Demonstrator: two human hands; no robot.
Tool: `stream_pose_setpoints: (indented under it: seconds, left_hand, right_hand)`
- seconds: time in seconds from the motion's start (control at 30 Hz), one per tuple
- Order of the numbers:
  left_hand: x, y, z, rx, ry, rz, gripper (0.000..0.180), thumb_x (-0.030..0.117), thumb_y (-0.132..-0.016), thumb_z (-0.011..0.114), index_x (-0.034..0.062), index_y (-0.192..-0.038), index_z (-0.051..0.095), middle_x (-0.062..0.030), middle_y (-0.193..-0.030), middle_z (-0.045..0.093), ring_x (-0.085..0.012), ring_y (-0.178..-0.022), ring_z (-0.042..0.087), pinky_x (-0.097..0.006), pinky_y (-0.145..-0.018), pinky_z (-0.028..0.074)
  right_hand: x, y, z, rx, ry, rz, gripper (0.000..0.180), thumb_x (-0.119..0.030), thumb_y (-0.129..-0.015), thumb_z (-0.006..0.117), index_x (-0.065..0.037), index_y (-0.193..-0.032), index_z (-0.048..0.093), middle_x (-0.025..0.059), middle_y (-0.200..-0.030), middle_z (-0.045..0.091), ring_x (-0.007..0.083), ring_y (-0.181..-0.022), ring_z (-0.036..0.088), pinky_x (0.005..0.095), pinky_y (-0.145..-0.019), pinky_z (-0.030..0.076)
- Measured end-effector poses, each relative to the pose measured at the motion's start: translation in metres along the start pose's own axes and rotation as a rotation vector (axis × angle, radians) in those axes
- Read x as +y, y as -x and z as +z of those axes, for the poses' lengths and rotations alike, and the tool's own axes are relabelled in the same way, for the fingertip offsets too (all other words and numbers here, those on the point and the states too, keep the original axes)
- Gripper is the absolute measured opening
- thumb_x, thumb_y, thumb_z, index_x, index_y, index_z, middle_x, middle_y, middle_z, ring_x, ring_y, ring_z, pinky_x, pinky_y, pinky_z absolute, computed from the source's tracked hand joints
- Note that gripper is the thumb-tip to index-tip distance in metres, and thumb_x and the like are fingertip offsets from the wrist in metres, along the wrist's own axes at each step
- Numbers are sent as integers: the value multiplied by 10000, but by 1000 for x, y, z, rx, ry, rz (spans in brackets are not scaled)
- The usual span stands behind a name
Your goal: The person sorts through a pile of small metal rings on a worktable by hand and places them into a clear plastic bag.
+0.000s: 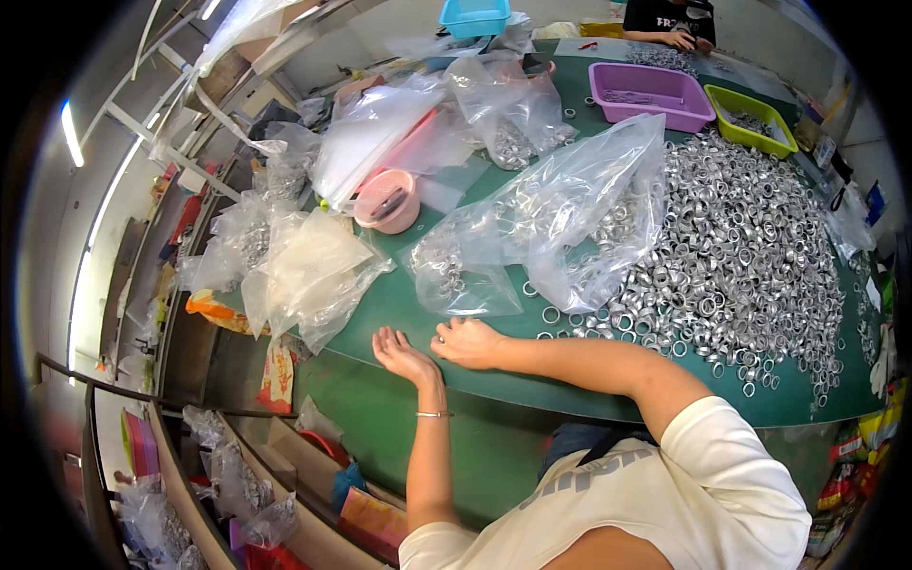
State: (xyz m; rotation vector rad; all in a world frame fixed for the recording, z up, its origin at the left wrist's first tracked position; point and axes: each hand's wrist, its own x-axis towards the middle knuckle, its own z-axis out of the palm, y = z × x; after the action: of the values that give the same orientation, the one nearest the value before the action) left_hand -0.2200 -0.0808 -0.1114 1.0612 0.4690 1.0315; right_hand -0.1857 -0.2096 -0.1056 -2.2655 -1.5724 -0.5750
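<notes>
Rings (pixel 750 256) are heaped, silver and loose, over the right side of the green table (pixel 380 299), with a few strays scattered along the heap's near left edge. The left hand (pixel 404 356) is held at the table's front edge, palm turned up, fingers loosely extended and parted; nothing is seen in it. A thin bracelet (pixel 434 414) is worn on that wrist. The right hand (pixel 467 343) is held just beside it, over the table's edge, fingers curled in; whether a ring is gripped at the fingertips cannot be told. The big bag (pixel 608 171), clear, is spread against the heap's left side, with rings seen through it. Beside it, nearer the right hand, a small bag (pixel 484 296) is laid with more rings inside. Farther left, a pink basket (pixel 391 220) is placed with a dark object in it, and pale bags (pixel 309 256) are piled at the table's left edge. Behind the heap, a purple basin (pixel 660 116) and a lime basket (pixel 760 142) are set side by side, both with small metal parts inside. At the far end, more small parts are handled by a co-worker (pixel 655 17) in a dark top.
</notes>
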Motion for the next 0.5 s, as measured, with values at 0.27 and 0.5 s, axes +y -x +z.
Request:
stream_pose_setpoints:
  seconds: [0.27, 0.5]
  left_hand:
    - [-10, -6, -4, 11, -1, 6, 370, 125, -936, 381, -23, -1266, 299, -192, -1240, 420, -274, -1182, 412, -407, -1003, 332]
    - [-13, -4, 0, 19, 11, 7, 366, 117, -943, 392, -17, -1273, 310, -192, -1245, 422, -274, -1181, 417, -403, -1005, 334]
  right_hand:
    - [8, 2, -10, -60, -127, 64, 259, -268, -773, 593, -51, -906, 546, 155, -837, 545, 296, -712, 609, 373, -542, 510]
    - [25, 9, -17, 193, -465, 474, 310, -330, -749, 678, -62, -890, 613, 164, -752, 589, 320, -668, 605, 406, -584, 485]
